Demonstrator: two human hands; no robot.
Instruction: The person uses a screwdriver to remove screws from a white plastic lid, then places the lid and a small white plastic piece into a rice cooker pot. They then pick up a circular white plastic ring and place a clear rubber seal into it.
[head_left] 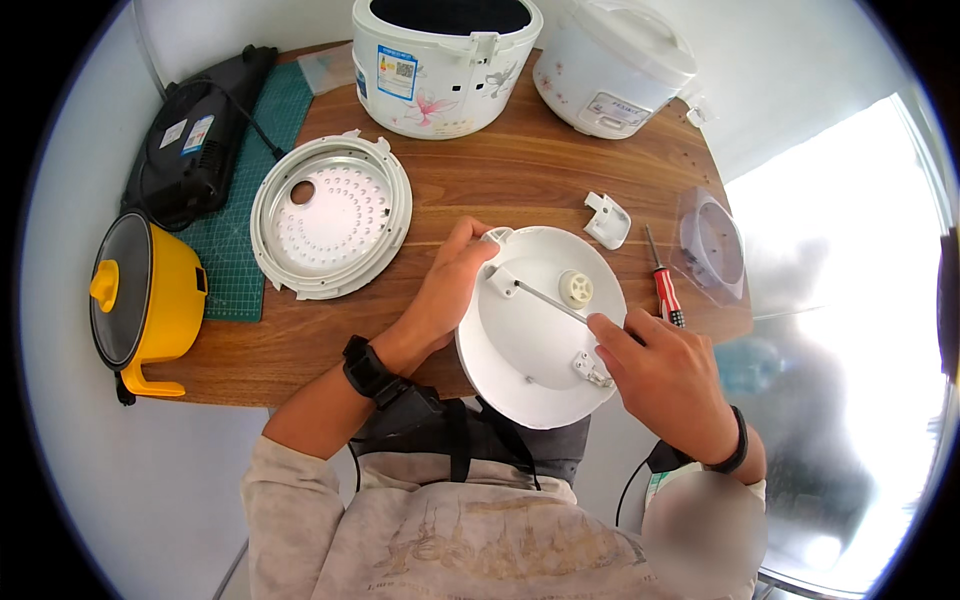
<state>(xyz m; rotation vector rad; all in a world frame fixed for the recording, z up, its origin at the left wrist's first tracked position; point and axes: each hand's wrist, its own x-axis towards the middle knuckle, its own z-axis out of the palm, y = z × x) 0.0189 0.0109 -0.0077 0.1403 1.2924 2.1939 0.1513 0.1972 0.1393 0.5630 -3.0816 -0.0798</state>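
Observation:
My left hand [448, 288] grips the rim of a white rice cooker lid shell [492, 345], inner side up, tilted over the table's front edge. Closed round a screwdriver [552, 302], my right hand [660, 372] hides its handle. The thin metal shaft points left, its tip at a small white bracket [503, 281] near the rim, beside my left fingers. Inside the shell are a round cream-coloured fitting [575, 288] and a small latch with metal parts [590, 369]. I cannot tell whether the tip sits in a screw.
On the wooden table [460, 180] lie a silver inner lid [330, 220], a white plastic piece [607, 221], a red-handled screwdriver [665, 285] and a clear container [712, 247]. Behind stand an open cooker body [440, 85] and a lidded rice cooker [615, 70]. Left are a yellow pot [170, 290] and a black case [190, 140].

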